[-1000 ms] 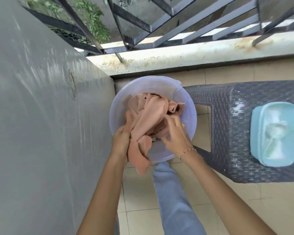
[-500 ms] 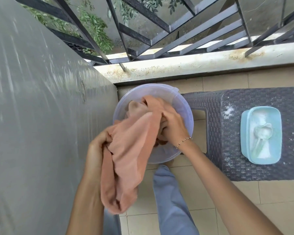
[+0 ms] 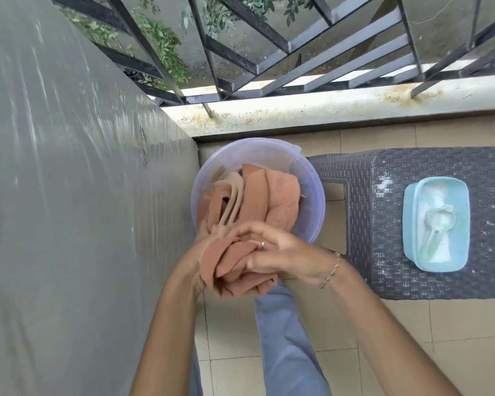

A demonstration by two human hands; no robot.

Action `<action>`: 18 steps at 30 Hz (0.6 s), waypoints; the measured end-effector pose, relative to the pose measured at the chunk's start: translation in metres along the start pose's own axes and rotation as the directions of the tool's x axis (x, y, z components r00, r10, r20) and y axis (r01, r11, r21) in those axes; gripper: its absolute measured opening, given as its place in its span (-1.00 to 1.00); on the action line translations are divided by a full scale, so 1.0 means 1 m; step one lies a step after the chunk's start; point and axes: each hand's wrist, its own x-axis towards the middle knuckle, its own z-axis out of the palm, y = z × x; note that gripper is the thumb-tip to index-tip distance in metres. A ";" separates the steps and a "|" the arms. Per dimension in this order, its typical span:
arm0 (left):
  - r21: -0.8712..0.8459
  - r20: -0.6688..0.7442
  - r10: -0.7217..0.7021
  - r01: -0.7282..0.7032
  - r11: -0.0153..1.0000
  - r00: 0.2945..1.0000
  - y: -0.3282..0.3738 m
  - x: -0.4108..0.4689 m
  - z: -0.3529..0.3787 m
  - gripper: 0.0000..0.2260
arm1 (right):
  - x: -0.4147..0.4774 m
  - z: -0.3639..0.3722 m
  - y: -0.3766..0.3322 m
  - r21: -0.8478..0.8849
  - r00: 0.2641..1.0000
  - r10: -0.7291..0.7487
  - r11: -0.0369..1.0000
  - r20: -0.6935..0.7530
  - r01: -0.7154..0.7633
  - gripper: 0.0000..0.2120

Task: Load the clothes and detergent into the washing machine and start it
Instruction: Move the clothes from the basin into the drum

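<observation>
Clothes (image 3: 252, 201), salmon-coloured, trail from translucent bucket (image 3: 312, 195) on tiled floor (image 3: 383, 338), beside woven stool (image 3: 383, 224). Left hand (image 3: 196, 261) and right hand (image 3: 280, 255) both clenched on bunched end at bucket's near rim. Detergent tub (image 3: 409, 224) sits on stool.

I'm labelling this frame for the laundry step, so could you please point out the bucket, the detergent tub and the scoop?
bucket (image 3: 257, 147): head view, bare far rim.
detergent tub (image 3: 409, 224): head view, left wall.
scoop (image 3: 440, 220): head view, bowl of the scoop.
</observation>
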 end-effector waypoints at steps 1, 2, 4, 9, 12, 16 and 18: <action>0.075 -0.002 -0.015 0.015 0.997 1.000 -0.002 0.002 0.006 -0.68 | -0.002 -0.009 -0.007 0.213 1.000 0.017 0.977 -0.024 -0.011 -0.58; 0.107 0.039 0.031 -0.035 0.994 0.999 -0.009 0.007 0.004 -0.67 | 0.002 -0.023 -0.004 0.338 0.988 0.024 0.941 -0.154 0.030 -0.58; 0.000 0.053 0.066 -0.066 0.998 0.996 -0.014 0.010 0.003 -0.69 | 0.021 -0.046 0.007 0.270 0.859 0.128 0.963 -0.496 0.012 -0.54; -0.265 0.177 -0.046 0.092 0.960 0.983 -0.024 0.000 -0.013 -0.65 | 0.069 -0.066 0.032 0.264 0.721 0.381 0.924 -0.578 -0.276 0.31; -0.182 0.166 -0.118 0.148 0.972 0.979 -0.024 0.000 -0.013 -0.65 | 0.078 -0.069 0.041 0.323 0.774 0.345 0.927 -0.531 -0.192 -0.28; -0.082 0.050 0.036 -0.032 0.996 0.998 -0.019 -0.003 -0.019 -0.55 | 0.063 -0.068 0.035 -0.312 0.610 -0.057 0.894 -0.791 -0.322 -0.74; -0.008 -0.118 0.177 -0.179 0.984 0.977 -0.019 -0.004 -0.025 -0.62 | 0.040 -0.067 0.026 -0.449 0.468 -0.271 0.833 -0.841 -0.323 -0.70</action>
